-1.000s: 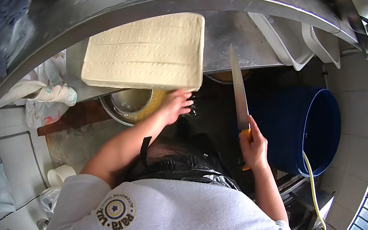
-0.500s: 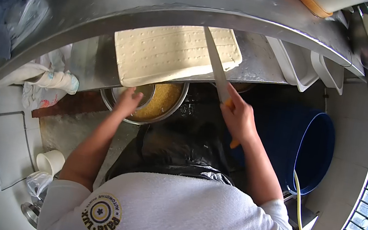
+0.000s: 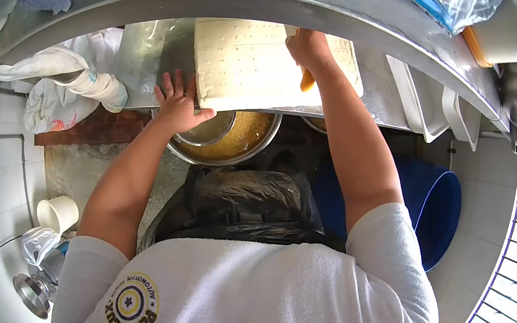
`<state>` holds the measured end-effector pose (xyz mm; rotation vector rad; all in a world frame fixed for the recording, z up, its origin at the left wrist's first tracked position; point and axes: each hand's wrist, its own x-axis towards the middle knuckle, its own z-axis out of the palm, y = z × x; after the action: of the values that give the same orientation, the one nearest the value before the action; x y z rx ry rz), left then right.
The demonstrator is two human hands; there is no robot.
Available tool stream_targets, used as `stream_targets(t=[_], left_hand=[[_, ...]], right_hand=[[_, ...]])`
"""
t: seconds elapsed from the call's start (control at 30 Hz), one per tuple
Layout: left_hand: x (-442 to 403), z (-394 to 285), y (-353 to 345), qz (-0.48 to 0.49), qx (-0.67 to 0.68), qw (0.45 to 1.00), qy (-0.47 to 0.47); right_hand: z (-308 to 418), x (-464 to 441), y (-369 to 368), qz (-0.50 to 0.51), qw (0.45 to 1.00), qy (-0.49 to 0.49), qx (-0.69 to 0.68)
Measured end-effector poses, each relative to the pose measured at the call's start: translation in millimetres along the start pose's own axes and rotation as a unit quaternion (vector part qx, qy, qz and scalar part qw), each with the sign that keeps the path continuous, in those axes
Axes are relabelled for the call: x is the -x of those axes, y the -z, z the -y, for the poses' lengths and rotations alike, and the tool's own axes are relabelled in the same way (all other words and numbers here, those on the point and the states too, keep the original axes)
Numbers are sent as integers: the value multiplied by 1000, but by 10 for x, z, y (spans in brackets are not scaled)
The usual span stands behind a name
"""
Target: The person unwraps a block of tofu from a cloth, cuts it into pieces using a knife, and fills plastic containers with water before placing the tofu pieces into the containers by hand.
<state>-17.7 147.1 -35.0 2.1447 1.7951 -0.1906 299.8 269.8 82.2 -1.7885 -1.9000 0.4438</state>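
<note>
A large cream-coloured slab (image 3: 243, 66), dotted with small dimples in rows, lies on the metal counter below the shelf. My right hand (image 3: 309, 50) is wrapped round the orange handle of a knife (image 3: 307, 81), over the right part of the slab. The knife's blade is mostly hidden by the hand and the shelf edge. Fingers spread, my left hand (image 3: 180, 109) is at the slab's front left corner, its fingertips over the counter (image 3: 155, 62). Whether it presses on the slab, I cannot tell.
A metal shelf (image 3: 244, 3) overhangs the counter. Below the front edge sits a metal bowl (image 3: 269, 144) with yellow, grainy contents. White trays (image 3: 406, 97) stand at the right, above a blue barrel (image 3: 448, 214). White cloths (image 3: 90, 84) hang at the left.
My right hand has moved forward and up with the knife, from before the counter to over the slab. My left hand has risen from above the bowl to the slab's corner, fingers spreading.
</note>
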Motion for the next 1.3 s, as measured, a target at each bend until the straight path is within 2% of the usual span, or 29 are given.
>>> stream_targets(t=[0.07,0.1,0.17,0.5,0.6,0.7,0.8,0.83,0.87,1.0,1.13,1.2,1.3], left_hand=[[-9,21,-15,-2,0,1000,-5],[-9,23,-27,-3,4,1000,-5],[-20,22,-25,-5,11,1000,-3],[-20,12,-2,-1,5,1000,1],[-19,12,0,-2,2,1000,0],[-7,4,15,-5,4,1000,-3],[1,-7,36,-1,1,1000,-2],[4,-9,31,1,-3,1000,0],[3,-12,31,2,-3,1000,-3],[5,-31,60,24,-16,1000,9],[44,-93,182,52,-28,998,16],[41,-75,145,35,-17,999,9],[29,-85,181,46,-4,999,14]], right_hand=[[45,-123,-79,-49,998,18,-17],[107,-169,-49,-1,1000,-3,-8],[395,-235,131,125,985,-119,24],[507,-93,164,133,981,-107,97],[447,138,218,146,982,-109,53],[326,372,258,217,963,-133,93],[364,811,359,177,974,-106,88],[318,949,309,135,983,-39,122],[253,1112,308,148,980,-82,101],[54,1843,266,97,992,-55,55],[261,2733,606,134,984,-74,85],[311,3298,789,168,974,-117,102],[189,4109,1072,169,975,-142,19]])
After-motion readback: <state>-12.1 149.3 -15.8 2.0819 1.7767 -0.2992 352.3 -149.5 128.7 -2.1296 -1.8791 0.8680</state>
